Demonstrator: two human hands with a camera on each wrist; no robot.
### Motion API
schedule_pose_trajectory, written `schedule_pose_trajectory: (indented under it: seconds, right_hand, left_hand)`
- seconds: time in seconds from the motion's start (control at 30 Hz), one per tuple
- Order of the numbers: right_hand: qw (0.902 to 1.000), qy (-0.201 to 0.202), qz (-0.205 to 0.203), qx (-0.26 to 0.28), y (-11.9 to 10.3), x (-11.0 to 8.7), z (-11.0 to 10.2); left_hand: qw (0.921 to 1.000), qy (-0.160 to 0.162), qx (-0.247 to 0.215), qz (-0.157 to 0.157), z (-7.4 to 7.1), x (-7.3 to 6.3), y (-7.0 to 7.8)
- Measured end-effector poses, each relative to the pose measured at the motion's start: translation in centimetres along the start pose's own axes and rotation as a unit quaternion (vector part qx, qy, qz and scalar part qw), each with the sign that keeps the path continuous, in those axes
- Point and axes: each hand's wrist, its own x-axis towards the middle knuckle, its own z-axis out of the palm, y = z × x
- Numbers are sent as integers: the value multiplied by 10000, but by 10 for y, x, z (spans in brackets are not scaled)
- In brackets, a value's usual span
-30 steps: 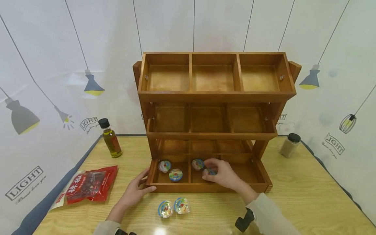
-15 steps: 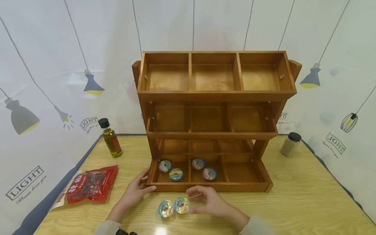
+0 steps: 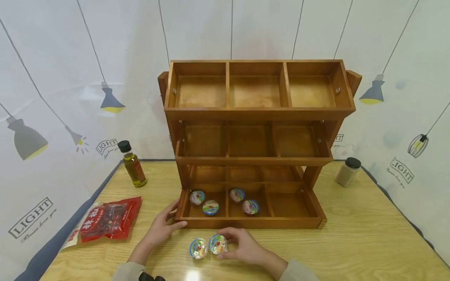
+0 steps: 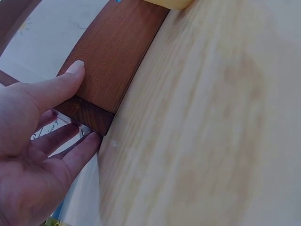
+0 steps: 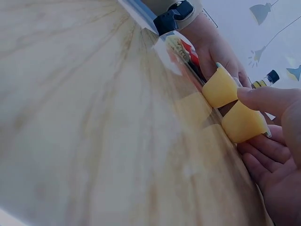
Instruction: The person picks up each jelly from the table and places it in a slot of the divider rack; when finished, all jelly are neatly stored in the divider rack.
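Observation:
My left hand (image 3: 159,232) grips the front left corner of a three-tier wooden rack (image 3: 253,223), thumb on the front board and fingers along the side. On the table in front, two sealed jelly cups stand side by side. My right hand (image 3: 244,248) has thumb and fingers around the right jelly cup (image 3: 217,244); the right wrist view shows its yellow body (image 5: 244,123) between them. The left jelly cup (image 3: 198,248) stands close beside it. In the bottom tier, two jelly cups (image 3: 210,208) lie in the left compartment and two more (image 3: 250,207) in the middle one.
A red snack packet (image 3: 110,220) lies on the left of the table (image 3: 365,234), with an oil bottle (image 3: 134,168) behind it. To the right of the rack stands a black-lidded jar (image 3: 348,172). A printed white backdrop (image 3: 140,97) surrounds the table.
My right hand has let go of a jelly cup in the middle compartment, come down to the table and closed around the right cup there. The left hand has stayed at the rack corner.

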Motion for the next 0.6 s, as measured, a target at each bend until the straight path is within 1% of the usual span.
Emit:
schedule_pose_trajectory:
  seconds: [0.23,0.43,0.53,0.6]
  right_hand:
    - [10000,46,-4,31,-1,0,0]
    - [9995,92,-111,295,3,-3,-2]
    - [9991,119,-228,347,1,-8,-10]
    - [9989,275,-176,339,-3,-12,-22]
  left_hand:
    - [10000,25,41,-51,0,1,-1]
    - [9999,33,55,-94,1,2,-2]
    - [9999,11,52,-90,1,2,-2]
    - [10000,-9,52,-51,0,2,-1]
